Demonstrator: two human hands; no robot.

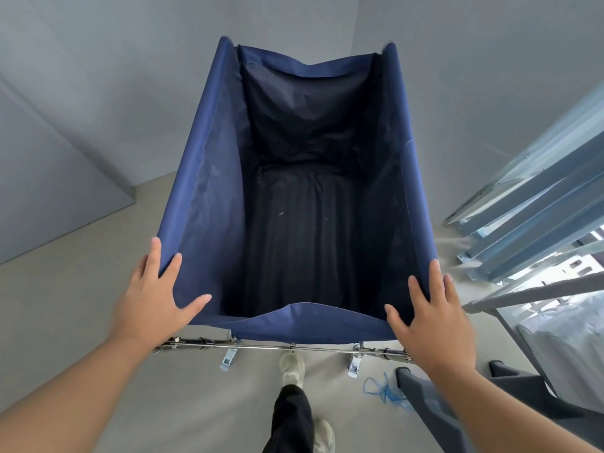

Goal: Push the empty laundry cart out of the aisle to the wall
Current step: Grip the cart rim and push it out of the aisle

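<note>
The laundry cart (209,178) is a deep navy fabric bin on a metal frame, filling the middle of the head view. Its inside is dark and holds nothing. My left hand (157,295) rests flat on the near left corner of the rim, fingers straight and spread, thumb along the near edge. My right hand (431,318) lies flat on the near right corner in the same way. The cart's far end stands close to a grey wall (294,24). A metal bar with clamps (287,346) runs under the near edge.
Grey walls meet in a corner ahead, and a grey panel (49,178) leans at the left. Metal shelving (536,223) with wrapped white bundles stands at the right. A tangle of blue string (387,392) lies on the pale floor beside a grey base. My foot (292,367) is behind the cart.
</note>
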